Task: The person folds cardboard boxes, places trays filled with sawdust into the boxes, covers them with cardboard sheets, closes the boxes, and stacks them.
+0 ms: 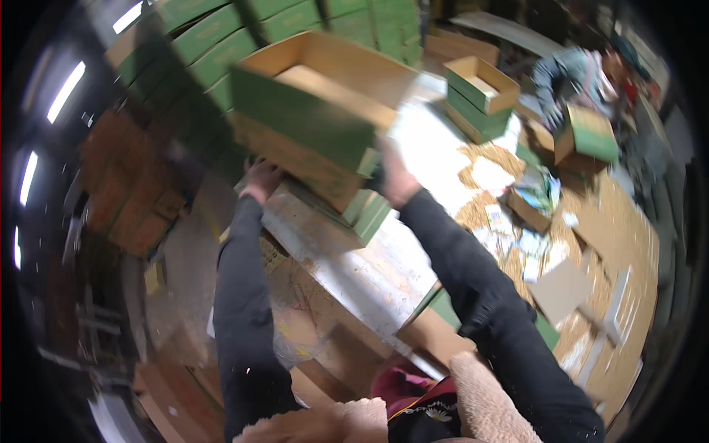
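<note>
A large open-topped cardboard box (pixel 303 111), green above and brown below, is tilted in front of me between my hands. My left hand (pixel 262 179) grips its lower left edge, the fingertips showing against its side. At its right end my right hand (pixel 396 177) is closed on the box, with the fingers partly hidden and blurred. Pale material lies inside the held box. Under it a second green box (pixel 371 216) sits on the pale tabletop (pixel 332 255), mostly covered from view.
Green boxes (pixel 214 55) are stacked at the far left. Two nested or stacked open boxes (pixel 476 118) stand on the table beyond. A co-worker (pixel 576 81) in gloves leans by another box (pixel 585 140) at the right. Loose packets (pixel 528 244) and cardboard pieces (pixel 563 290) litter the table.
</note>
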`<state>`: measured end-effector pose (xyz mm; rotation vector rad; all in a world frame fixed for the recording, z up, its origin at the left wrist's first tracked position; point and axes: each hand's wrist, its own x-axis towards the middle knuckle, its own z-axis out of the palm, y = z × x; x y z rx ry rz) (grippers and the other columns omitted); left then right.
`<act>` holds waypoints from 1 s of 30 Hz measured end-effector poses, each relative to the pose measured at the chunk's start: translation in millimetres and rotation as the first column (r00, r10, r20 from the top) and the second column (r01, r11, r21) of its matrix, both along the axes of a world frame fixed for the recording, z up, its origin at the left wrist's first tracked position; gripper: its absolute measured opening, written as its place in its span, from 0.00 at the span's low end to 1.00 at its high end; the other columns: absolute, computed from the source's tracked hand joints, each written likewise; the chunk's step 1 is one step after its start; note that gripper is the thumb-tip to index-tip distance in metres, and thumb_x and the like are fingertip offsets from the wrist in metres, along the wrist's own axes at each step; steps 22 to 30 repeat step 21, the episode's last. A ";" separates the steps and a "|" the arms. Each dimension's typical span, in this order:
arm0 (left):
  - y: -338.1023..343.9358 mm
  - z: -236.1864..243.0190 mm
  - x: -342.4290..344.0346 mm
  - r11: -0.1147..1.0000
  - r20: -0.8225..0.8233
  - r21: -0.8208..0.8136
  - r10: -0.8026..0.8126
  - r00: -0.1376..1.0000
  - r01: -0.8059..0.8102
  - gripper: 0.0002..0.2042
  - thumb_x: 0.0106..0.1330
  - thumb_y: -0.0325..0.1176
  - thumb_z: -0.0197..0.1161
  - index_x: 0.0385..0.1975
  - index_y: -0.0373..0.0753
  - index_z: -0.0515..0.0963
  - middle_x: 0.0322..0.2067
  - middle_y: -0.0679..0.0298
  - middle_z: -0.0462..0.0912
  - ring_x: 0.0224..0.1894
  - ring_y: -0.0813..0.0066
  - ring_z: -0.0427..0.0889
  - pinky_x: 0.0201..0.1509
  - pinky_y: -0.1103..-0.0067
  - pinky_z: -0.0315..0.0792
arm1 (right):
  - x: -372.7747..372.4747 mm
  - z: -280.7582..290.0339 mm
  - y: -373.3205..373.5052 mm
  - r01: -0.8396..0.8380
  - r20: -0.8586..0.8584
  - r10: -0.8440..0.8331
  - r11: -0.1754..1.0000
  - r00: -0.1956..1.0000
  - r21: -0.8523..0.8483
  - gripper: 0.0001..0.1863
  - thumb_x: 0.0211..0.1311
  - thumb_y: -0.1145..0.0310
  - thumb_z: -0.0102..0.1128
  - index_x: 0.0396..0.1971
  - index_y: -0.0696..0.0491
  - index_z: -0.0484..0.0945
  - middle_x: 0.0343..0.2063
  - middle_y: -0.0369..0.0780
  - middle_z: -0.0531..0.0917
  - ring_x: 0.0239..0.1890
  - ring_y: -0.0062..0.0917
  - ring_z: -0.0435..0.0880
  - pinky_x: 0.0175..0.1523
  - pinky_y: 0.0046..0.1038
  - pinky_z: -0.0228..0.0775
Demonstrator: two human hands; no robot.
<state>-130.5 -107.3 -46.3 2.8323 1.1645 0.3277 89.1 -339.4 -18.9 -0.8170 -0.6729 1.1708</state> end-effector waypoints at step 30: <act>-377.7 -129.4 91.5 0.878 0.156 0.052 -0.478 0.865 0.476 0.16 0.61 0.35 0.58 0.47 0.36 0.74 0.53 0.52 0.71 0.58 0.46 0.64 0.63 0.50 0.54 | 444.0 -172.7 -572.4 0.769 0.876 0.070 -0.515 0.477 -0.378 0.41 0.56 0.44 0.54 0.63 0.55 0.56 0.59 0.48 0.66 0.57 0.39 0.71 0.56 0.39 0.67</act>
